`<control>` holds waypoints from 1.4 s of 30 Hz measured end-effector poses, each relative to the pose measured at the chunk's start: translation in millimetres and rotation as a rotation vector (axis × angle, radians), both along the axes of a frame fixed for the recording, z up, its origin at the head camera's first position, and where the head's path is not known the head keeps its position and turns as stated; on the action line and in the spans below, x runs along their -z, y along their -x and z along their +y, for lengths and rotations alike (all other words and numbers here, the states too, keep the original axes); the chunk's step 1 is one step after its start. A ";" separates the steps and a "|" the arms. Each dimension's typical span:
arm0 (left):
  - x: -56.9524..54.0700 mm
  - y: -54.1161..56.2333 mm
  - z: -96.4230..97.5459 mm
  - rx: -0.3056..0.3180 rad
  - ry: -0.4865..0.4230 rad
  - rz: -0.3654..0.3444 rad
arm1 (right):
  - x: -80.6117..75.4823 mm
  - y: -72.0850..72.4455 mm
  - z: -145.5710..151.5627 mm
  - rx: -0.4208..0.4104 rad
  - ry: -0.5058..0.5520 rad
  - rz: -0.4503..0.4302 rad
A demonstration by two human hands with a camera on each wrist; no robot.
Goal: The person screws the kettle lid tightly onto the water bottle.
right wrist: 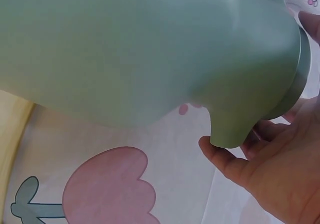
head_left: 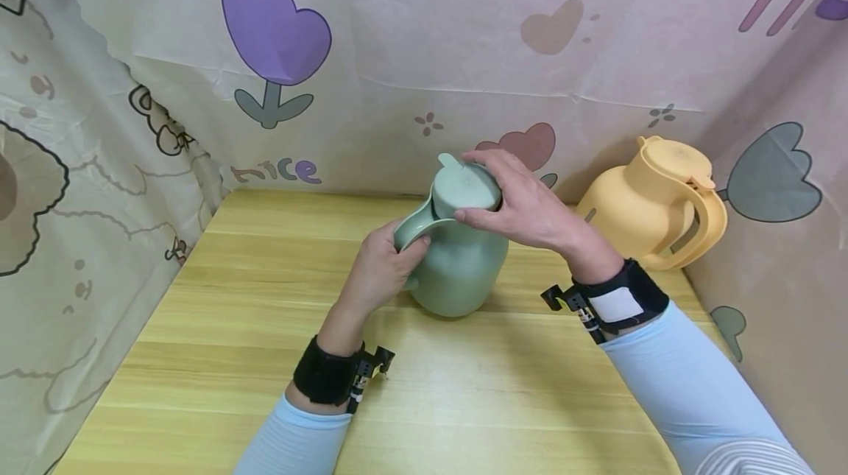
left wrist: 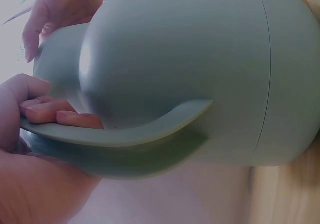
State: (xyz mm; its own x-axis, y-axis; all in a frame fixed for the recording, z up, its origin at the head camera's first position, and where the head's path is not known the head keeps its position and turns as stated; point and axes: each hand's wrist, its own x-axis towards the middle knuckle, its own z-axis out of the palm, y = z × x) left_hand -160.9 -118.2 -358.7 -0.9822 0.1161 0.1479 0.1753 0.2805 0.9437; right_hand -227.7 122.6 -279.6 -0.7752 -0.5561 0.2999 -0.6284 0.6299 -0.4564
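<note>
A pale green thermos jug (head_left: 460, 269) stands on the wooden table, slightly tilted in the head view. My left hand (head_left: 384, 265) grips its handle (left wrist: 125, 136), the fingers wrapped through the loop and the thumb on top. With thumb and fingers spread around its sides, my right hand (head_left: 530, 202) holds the round green lid (head_left: 467, 188) at the jug's mouth. A dark gap shows along the lid's lower edge. From the right wrist, the spout (right wrist: 227, 129) lies beside the right hand's fingers, one fingertip right at its lip.
A yellow thermos jug (head_left: 616, 202) stands at the back right of the wooden table (head_left: 265, 313), close to the cloth. Printed cloth (head_left: 411, 33) hangs behind the table and along both sides. Each wrist wears a black strap with a small camera mount.
</note>
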 end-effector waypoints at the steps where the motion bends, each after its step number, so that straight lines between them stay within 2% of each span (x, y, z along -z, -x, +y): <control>1: -0.2 -0.1 0.0 -0.001 -0.001 -0.001 | -0.3 0.2 0.4 -0.001 0.000 -0.013; 5: -0.3 -0.2 0.4 -0.008 -0.008 -0.006 | -2.7 0.2 2.4 -0.004 0.001 -0.076; 8: -0.4 -0.2 0.8 -0.010 -0.007 -0.007 | -2.8 -0.1 3.3 -0.003 0.011 -0.091; 21: -0.5 -0.2 1.6 -0.013 0.006 -0.003 | 4.5 1.4 0.7 0.016 0.030 -0.008; 28: -0.7 -0.8 2.0 -0.013 -0.002 -0.006 | 2.1 1.5 2.9 0.009 0.017 -0.053; 34: 0.7 0.2 2.3 -0.014 -0.001 -0.007 | -1.3 2.1 5.8 -0.035 0.063 -0.107; 42: -0.5 -0.3 2.0 -0.015 0.004 -0.010 | 2.5 1.6 5.0 -0.010 0.080 -0.057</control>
State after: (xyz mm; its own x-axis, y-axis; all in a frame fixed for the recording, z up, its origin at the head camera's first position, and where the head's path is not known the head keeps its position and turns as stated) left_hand -160.6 -116.3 -358.2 -0.9852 0.1021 0.1380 0.1620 0.2867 0.9442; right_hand -229.3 127.6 -282.0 -0.7869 -0.5397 0.2992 -0.6060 0.5842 -0.5398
